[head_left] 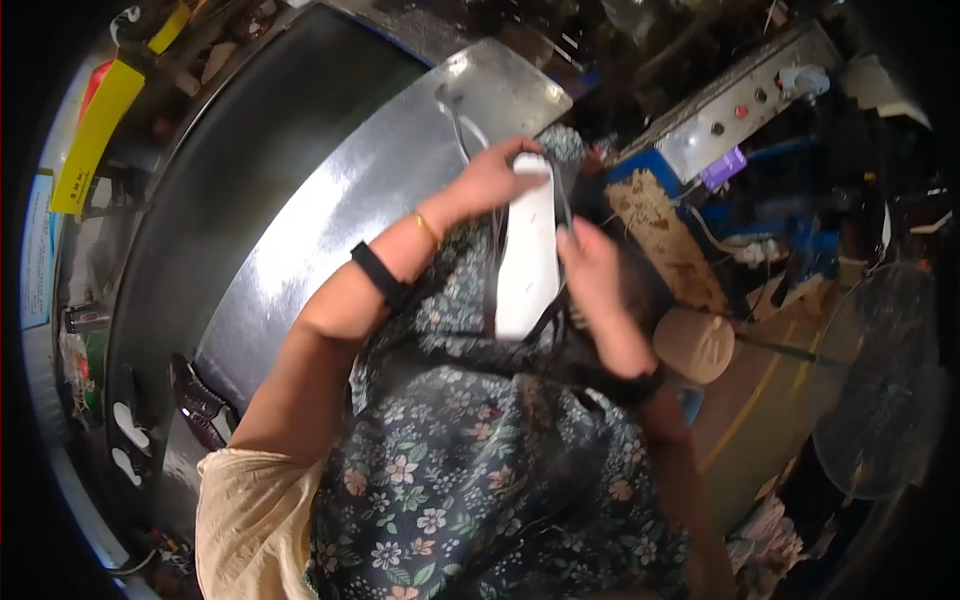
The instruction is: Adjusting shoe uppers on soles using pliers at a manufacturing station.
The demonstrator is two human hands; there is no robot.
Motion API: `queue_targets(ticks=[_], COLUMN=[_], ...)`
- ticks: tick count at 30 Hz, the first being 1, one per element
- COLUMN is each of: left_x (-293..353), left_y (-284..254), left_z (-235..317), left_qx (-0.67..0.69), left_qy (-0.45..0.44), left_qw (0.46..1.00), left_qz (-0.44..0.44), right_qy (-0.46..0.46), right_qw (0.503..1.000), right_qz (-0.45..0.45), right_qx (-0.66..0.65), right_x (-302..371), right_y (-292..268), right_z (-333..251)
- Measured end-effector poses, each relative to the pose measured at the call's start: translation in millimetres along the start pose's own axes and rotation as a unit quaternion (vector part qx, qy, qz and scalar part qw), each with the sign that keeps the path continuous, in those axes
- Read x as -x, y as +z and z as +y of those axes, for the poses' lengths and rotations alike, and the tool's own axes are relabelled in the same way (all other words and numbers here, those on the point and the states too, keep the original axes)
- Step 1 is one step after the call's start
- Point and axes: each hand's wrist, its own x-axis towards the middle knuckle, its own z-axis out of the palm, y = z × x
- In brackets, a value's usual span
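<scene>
In front of my apron is a white sole-shaped piece, like an insole (530, 245), held lengthwise with dark material along its lower edges. My left hand (500, 180) grips its far end, the thumb lying across the white face. A thin grey strip (462, 130) loops out beyond that hand, and grey also runs down the insole's right side. My right hand (592, 262), blurred, is closed at the right edge, with the grey strip seeming to end between thumb and fingers. What lies beneath the insole is hidden.
A shiny metal worktop (290, 220) bends round on the left beside a dark belt (250, 110). A dark glossy shoe (200, 402) and white sole-shaped pieces (130, 425) lie at lower left. On the right are a control panel (735, 110), a brown roll (693, 345) and a round fan guard (880, 380).
</scene>
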Motion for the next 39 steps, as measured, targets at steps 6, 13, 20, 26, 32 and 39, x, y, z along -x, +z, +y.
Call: queue_targets(ticks=[6,13,20,26,32,39], left_x=[47.3,41.9,19.0,22.2,36.3,21.8], left_y=[6.2,11.6,8.2,-0.3,19.8,2.6], left_z=[-15.1,-33.4,-25.9,-16.4,-9.7,6.6], left_qx=[0.166,0.081,0.087,0.049,0.438,-0.599], left_qy=[-0.08,-0.056,-0.118,-0.119,-0.195,-0.038], left_qw=[0.983,0.995,0.989,0.987,0.869,0.799], left_qz=[-0.008,0.001,-0.035,-0.091,0.126,0.036], right_qy=[0.234,0.177,-0.137,0.038,0.099,0.042], right_qw=[0.94,0.968,0.75,0.991,0.97,0.983], right_qz=[0.005,-0.076,-0.019,-0.129,-0.106,-0.026], right_qx=[-0.25,0.162,0.647,0.029,-0.196,0.18], right_x=[6.5,-4.9,-30.4,31.3,16.5,1.4], right_y=[13.9,15.3,26.9,1.9,20.5,60.1], right_z=[4.1,-7.3,-11.2,-4.1,-5.0,-22.6])
